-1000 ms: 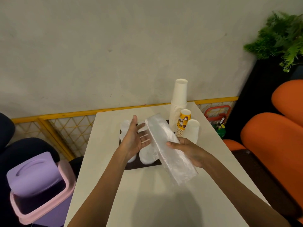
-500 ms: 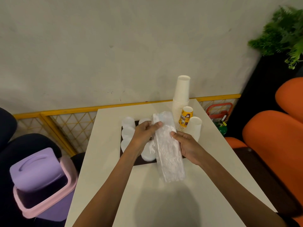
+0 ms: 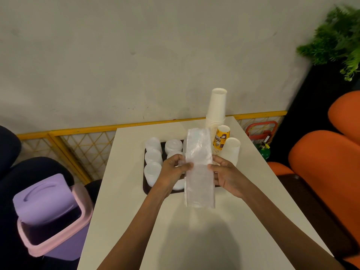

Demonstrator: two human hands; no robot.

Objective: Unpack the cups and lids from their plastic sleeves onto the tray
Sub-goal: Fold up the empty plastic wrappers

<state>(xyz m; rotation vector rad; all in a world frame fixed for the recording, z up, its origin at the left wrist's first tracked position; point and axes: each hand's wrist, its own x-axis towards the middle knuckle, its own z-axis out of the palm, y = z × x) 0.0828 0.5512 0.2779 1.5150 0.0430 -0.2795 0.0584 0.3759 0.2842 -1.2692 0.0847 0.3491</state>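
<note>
An empty clear plastic sleeve (image 3: 198, 168) hangs flat and upright between my hands above the white table. My left hand (image 3: 173, 170) pinches its left edge and my right hand (image 3: 228, 176) pinches its right edge. Behind it lies a dark tray (image 3: 144, 184) with several stacks of white lids (image 3: 153, 158). Right of the tray stand a tall stack of white cups (image 3: 216, 112), a shorter stack of yellow printed cups (image 3: 221, 139) and a low white cup stack (image 3: 231, 151). Part of the tray is hidden by my hands and the sleeve.
The white table (image 3: 194, 230) has bare surface near me. A purple-and-pink lidded bin (image 3: 50, 215) stands on the floor at the left. Orange seats (image 3: 321, 168) are at the right, a yellow mesh fence (image 3: 78, 145) behind, a plant (image 3: 339, 39) top right.
My left hand has come from open beside the sleeve to pinching its left edge. The sleeve has swung from slanted to upright and flat between both hands.
</note>
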